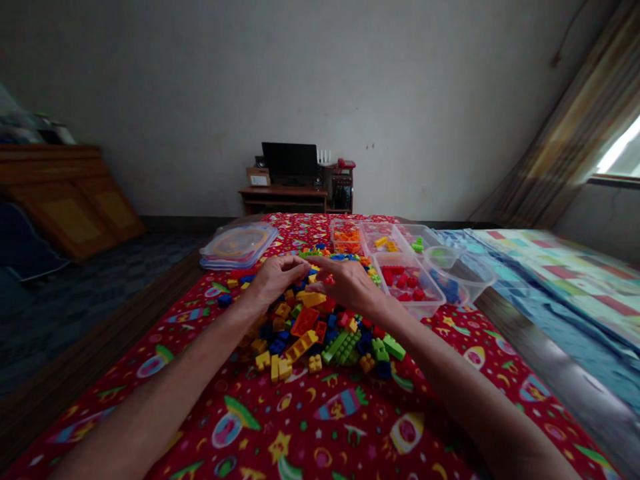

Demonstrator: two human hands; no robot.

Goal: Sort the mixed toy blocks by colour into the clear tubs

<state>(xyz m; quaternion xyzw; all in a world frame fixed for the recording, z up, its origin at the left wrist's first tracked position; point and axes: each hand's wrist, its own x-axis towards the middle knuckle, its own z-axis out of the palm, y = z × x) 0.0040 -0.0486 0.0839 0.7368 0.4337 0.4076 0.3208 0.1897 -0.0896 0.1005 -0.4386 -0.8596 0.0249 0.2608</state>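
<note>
1. Fingertips nearly meet as a left hand (273,279) and a right hand (349,281) work above the pile; the left thumb and forefinger close together, the right fingers reach across. Whether either grip contains a brick cannot be told.
2. Mixed toy bricks (305,323) lie heaped below, midway between the table's (320,460) left and right edges.
3. Handling single bricks appears to be the step in hand; the next move calls for a sure pinch and clearance over the heap.
4. Toward the right edge, clear boxes (427,308) hold bricks grouped by color.
5. Stacked lids (237,245) rest by the left edge, toward the far corner.
</note>
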